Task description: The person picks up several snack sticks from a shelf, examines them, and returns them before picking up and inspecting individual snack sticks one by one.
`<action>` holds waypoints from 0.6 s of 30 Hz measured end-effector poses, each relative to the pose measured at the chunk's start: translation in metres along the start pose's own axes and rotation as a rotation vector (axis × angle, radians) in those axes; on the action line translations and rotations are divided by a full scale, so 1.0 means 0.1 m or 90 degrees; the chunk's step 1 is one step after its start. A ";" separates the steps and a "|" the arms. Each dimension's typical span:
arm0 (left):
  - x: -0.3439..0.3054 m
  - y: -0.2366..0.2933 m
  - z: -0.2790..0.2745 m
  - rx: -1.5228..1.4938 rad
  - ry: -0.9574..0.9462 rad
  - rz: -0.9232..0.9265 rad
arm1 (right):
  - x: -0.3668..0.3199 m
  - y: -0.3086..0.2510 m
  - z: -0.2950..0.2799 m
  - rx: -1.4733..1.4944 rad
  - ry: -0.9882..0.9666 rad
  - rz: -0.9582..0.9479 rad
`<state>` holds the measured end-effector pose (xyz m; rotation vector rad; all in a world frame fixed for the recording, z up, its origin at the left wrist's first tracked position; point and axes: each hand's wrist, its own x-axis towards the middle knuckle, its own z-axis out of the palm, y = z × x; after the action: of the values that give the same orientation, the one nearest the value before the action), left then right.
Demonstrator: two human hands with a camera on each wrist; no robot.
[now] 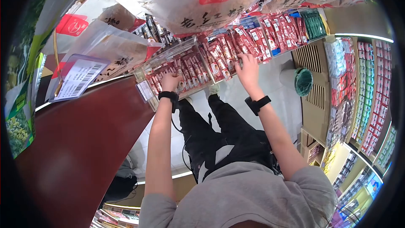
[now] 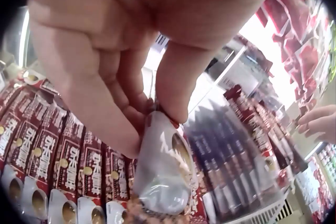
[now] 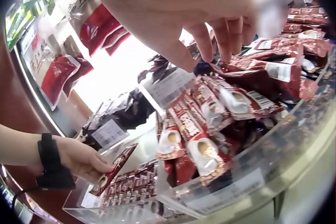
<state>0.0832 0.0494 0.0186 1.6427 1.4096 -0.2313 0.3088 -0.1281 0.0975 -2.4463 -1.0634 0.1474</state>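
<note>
In the left wrist view my left hand (image 2: 100, 40) pinches the top end of a red-and-white coffee-type sachet (image 2: 165, 166) between thumb and fingers. The right wrist view also shows this sachet (image 3: 118, 169), tilted above the clear bin's left compartment. Below it stand neat rows of matching sachets (image 1: 194, 69). My right hand (image 1: 248, 72) is over the neighbouring compartment, its fingers stretched down with the fingertips right at a looser pile of sachets (image 3: 210, 106). Nothing shows gripped between those fingers.
Large clear bags with red labels (image 1: 206, 12) hang over the bins. A dark red counter (image 1: 93, 131) lies to the left. A green-lined waste bin (image 1: 303, 82) stands on the floor at right, beside stocked shelves (image 1: 367, 97). Green packets (image 1: 313, 24) fill the far bin.
</note>
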 end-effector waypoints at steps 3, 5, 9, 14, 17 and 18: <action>0.24 -0.15 0.20 0.027 -0.011 -0.004 | -0.01 0.12 -0.07 -0.028 -0.007 0.037; 0.34 -0.19 0.29 0.006 -0.060 -0.060 | -0.03 0.19 -0.10 -0.035 -0.010 0.057; 0.31 -0.06 0.38 0.067 -0.052 -0.082 | -0.04 0.25 -0.19 -0.024 -0.011 0.065; 0.46 -0.17 0.50 0.146 -0.034 -0.024 | -0.06 0.29 -0.15 -0.014 -0.019 0.048; 0.37 -0.03 0.47 0.231 0.014 0.029 | -0.05 0.27 -0.17 -0.023 -0.038 0.054; 0.38 -0.06 0.49 0.230 0.010 0.032 | -0.05 0.26 -0.17 -0.026 -0.037 0.057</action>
<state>0.1102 0.0387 -0.0370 1.9733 1.3946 -0.4671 0.3274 -0.1534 0.0999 -2.5416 -0.9914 0.2293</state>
